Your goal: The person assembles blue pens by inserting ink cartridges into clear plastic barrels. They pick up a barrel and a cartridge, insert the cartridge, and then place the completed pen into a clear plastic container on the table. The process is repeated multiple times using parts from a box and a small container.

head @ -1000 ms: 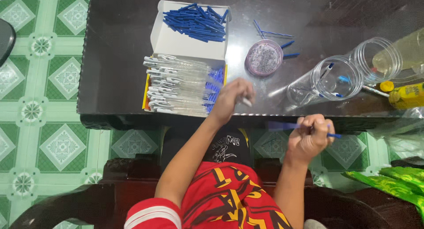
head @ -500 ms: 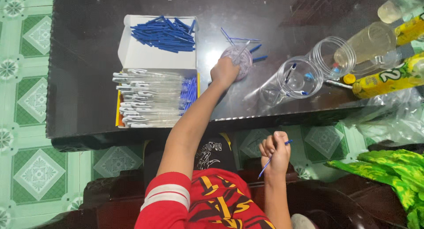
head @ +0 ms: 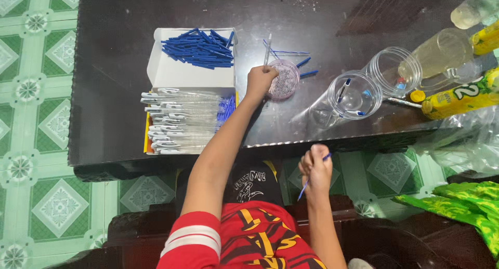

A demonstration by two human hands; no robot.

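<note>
Left hand (head: 260, 78) pinched on clear plastic pen barrel (head: 267, 52) above round lid of tiny springs (head: 284, 80) on dark tabletop (head: 114, 51), right hand (head: 315, 167) fisted around thin blue refill (head: 312, 176).

The left hand (head: 260, 78) reaches across the dark table (head: 114, 56) and holds a clear pen tube (head: 267, 52) upright at the rim of a small round dish (head: 284, 80), which seems to hold tiny parts. The right hand (head: 315, 167) is closed around a thin blue refill (head: 312, 176) below the table edge. Left of the dish, a white box (head: 176, 71) holds blue refills (head: 200, 48) above stacked clear pen tubes (head: 179, 121). A clear jar (head: 355, 95) lies to the right.
</note>
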